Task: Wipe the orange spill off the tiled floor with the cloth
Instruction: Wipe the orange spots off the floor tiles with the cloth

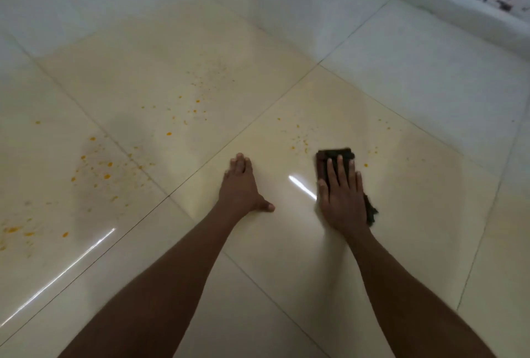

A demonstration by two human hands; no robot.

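The light is dim and warm, leaving the glossy floor (286, 42) cream in the middle and greyer toward the top. Two thin white streaks of glare lie on the tiles, one long at lower left, one short beside the right hand (342, 198). A broad soft shadow darkens the tiles at left, over part of the spill (97, 168). The whole picture is soft (fine detail smeared, as if compressed), and the right hand's edges blur slightly. Grout lines bow outward toward the edges from the wide lens.
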